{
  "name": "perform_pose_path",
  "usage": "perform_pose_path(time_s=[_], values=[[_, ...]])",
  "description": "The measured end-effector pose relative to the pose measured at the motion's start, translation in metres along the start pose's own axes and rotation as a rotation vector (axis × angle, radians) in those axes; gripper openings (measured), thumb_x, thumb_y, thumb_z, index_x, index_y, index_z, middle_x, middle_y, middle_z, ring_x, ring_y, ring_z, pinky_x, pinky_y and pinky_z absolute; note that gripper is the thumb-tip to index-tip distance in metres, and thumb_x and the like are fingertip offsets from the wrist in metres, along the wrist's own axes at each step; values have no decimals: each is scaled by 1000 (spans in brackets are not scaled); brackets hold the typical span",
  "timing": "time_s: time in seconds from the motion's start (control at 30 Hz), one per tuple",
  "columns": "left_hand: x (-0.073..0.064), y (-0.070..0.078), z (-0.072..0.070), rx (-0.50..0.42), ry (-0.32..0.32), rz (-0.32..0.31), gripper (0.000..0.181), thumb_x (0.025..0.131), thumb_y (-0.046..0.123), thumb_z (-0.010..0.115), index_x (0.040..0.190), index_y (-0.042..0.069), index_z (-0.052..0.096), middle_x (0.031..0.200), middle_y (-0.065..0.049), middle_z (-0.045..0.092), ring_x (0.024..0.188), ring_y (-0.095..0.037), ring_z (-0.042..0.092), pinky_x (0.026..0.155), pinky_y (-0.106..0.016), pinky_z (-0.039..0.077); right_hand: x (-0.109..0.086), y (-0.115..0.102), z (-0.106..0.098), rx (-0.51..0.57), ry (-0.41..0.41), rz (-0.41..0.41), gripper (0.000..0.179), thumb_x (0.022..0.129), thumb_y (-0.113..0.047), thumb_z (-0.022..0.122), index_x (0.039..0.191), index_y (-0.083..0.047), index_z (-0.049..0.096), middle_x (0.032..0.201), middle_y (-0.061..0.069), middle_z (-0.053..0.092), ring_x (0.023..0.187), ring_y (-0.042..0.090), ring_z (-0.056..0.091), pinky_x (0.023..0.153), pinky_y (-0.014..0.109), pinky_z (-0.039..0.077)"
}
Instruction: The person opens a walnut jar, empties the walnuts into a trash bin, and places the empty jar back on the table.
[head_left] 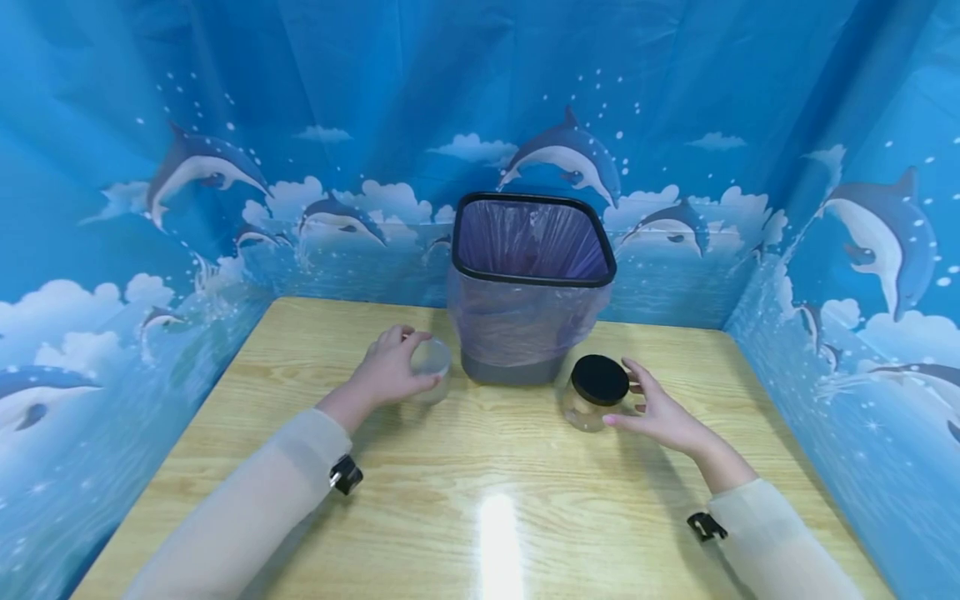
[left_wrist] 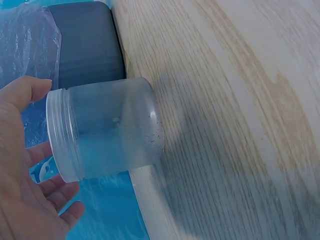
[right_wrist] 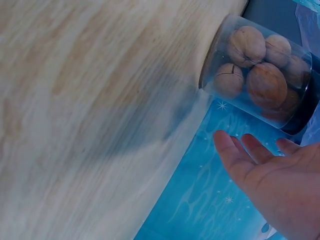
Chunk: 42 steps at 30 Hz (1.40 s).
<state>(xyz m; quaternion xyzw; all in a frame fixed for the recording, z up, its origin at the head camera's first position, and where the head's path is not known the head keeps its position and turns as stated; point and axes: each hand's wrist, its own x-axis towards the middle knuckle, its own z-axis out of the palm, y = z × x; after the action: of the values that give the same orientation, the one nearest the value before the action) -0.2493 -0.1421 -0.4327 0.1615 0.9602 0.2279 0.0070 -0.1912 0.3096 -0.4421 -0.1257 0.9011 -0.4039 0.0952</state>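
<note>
A clear, empty plastic jar (left_wrist: 110,130) without a lid stands on the wooden table, left of the bin. My left hand (head_left: 390,367) is at its mouth, thumb and fingers spread loosely around the rim; the thumb tip is right at the edge in the left wrist view. To the right of the bin stands a second clear jar (right_wrist: 260,75) with a black lid (head_left: 600,379), holding several walnuts (right_wrist: 267,85). Beside this jar is my right hand (head_left: 660,412), fingers apart and slightly bent, with a gap to the jar wall in the right wrist view.
A grey bin (head_left: 510,373) with a black rim and a purple plastic liner (head_left: 525,325) stands at the table's back, between the jars. Blue dolphin-print curtains (head_left: 375,100) enclose the table (head_left: 420,517) at the back and both sides.
</note>
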Motion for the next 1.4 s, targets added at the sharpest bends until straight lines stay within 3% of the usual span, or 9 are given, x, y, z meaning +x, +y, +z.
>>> perform_pose_path(time_s=[0.47,0.77,1.07,1.4], values=[[-11,3,-1,-25,50,60,76,84,50,71,147,15,48,148,-19,39,133,-42,38,109,-62,30,3,7,5,73,-15,24,109,88,-28,79,159,-3,0,156,35,18,137,54,29,104,61,40],[-21,12,0,-64,93,122,74,82,47,76,145,17,50,144,-17,44,130,-39,42,109,-61,31,9,14,13,125,-13,2,105,87,-21,80,158,-1,5,156,31,19,135,55,33,103,60,42],[-32,22,3,-72,109,189,71,83,47,75,143,17,51,146,-14,44,132,-36,42,109,-60,31,14,17,17,253,10,45,102,86,-12,80,157,0,8,152,31,25,135,52,34,107,58,38],[-39,27,7,-83,132,234,69,84,44,76,142,15,52,145,-12,44,134,-35,41,110,-60,31,18,21,23,321,32,43,100,84,-8,81,155,2,11,154,29,25,137,50,32,110,59,33]])
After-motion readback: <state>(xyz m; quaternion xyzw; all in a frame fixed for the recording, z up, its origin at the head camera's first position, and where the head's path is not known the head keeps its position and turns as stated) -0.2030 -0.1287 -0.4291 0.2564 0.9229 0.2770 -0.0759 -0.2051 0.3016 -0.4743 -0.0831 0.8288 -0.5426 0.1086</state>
